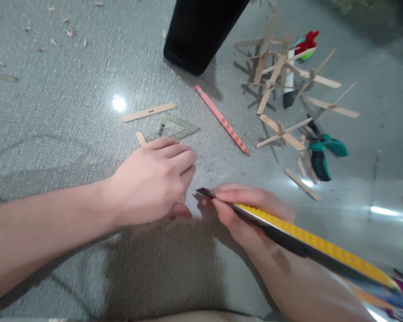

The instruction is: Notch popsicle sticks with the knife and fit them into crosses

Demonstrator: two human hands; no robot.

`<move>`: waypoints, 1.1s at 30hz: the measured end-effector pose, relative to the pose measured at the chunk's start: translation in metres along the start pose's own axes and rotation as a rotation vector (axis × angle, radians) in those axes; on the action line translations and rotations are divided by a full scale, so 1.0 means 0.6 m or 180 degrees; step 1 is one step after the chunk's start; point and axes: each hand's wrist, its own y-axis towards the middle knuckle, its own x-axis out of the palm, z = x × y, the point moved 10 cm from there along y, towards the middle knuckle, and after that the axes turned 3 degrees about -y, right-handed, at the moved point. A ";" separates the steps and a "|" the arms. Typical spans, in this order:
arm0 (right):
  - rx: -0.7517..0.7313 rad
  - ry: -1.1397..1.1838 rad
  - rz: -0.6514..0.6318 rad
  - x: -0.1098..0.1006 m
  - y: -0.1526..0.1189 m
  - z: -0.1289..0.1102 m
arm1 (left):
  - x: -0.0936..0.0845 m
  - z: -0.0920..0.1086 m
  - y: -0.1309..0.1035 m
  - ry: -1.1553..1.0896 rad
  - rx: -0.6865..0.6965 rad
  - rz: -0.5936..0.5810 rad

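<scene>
My left hand [154,179] rests low over the grey surface with its fingers curled and closed. A wooden craft stick [141,138] juts out behind its knuckles; the rest of that stick runs under the hand, mostly hidden. In my right hand [245,210] is a yellow and black utility knife [309,239], gripped near its front. Its dark blade points left, a short gap from my left fingertips. Just beyond my left hand lie a clear set square [179,127] and a loose craft stick [149,112] with a small dark slot in its middle.
A pink pencil [221,120] lies ahead, below a black object [201,36]. At right are several joined craft-stick crosses [280,132], green-handled pliers [322,152], a loose stick [302,183] and a red toy-like item [307,42]. Wood chips [70,31] litter the far left.
</scene>
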 end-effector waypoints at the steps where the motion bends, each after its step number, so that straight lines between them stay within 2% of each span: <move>1: 0.0169 -0.0029 0.0124 -0.008 -0.002 0.008 | -0.005 -0.003 0.000 0.0066 -0.0070 0.0067; 4: 0.0525 -0.0059 0.0364 -0.021 -0.013 0.030 | -0.017 -0.008 0.001 0.0112 -0.0148 0.0218; 9: 0.0606 0.0007 0.0747 -0.034 -0.031 0.055 | -0.006 0.006 0.003 0.0117 0.0199 -0.0064; 13: 0.0692 -0.0055 0.0928 -0.042 -0.035 0.064 | -0.013 0.013 -0.003 0.0265 0.0229 0.0118; 16: 0.0730 -0.0014 0.0928 -0.042 -0.033 0.062 | -0.019 0.019 -0.007 0.0084 0.0340 0.0202; 18: 0.0727 -0.0020 0.0940 -0.043 -0.032 0.060 | -0.017 0.019 -0.007 -0.0161 0.0432 0.0104; 21: 0.0714 -0.0020 0.1043 -0.045 -0.034 0.062 | -0.008 0.017 -0.003 -0.0530 0.0611 -0.0238; 25: 0.0669 0.0073 0.1338 -0.052 -0.042 0.072 | 0.004 0.023 -0.006 -0.0584 0.0881 -0.0570; 29: 0.0720 0.0071 0.1516 -0.058 -0.046 0.080 | 0.011 0.036 -0.016 -0.0435 0.1072 -0.0605; 33: 0.0816 0.0343 0.1449 -0.055 -0.043 0.086 | 0.017 0.047 -0.024 -0.0384 0.1259 -0.0608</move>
